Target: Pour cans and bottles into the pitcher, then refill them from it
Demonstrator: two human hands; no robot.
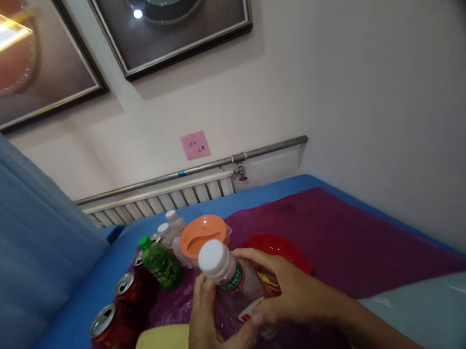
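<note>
A clear plastic bottle [248, 286] with a white cap and a green neck band is held up between both hands, tilted a little. My left hand [208, 325] wraps round its left side, fingers behind it and thumb across the lower front. From the right, my right hand [282, 290] grips the bottle, its thumb meeting the left thumb near the label. Behind the bottle stands an orange divided bowl [203, 234]. A red dish [277, 247] lies beyond my right hand, partly covered by it. Close to my left hand is a pale yellow block [162, 346].
Several opened dark red cans [118, 331], a green-capped bottle [160, 263] and white-capped clear bottles [176, 222] line the left side. A purple sheet [352, 241] covers the blue surface [78, 299]. Behind are a radiator [160, 202], a pipe [270, 149] and a wall; a blue curtain [37, 214] hangs left.
</note>
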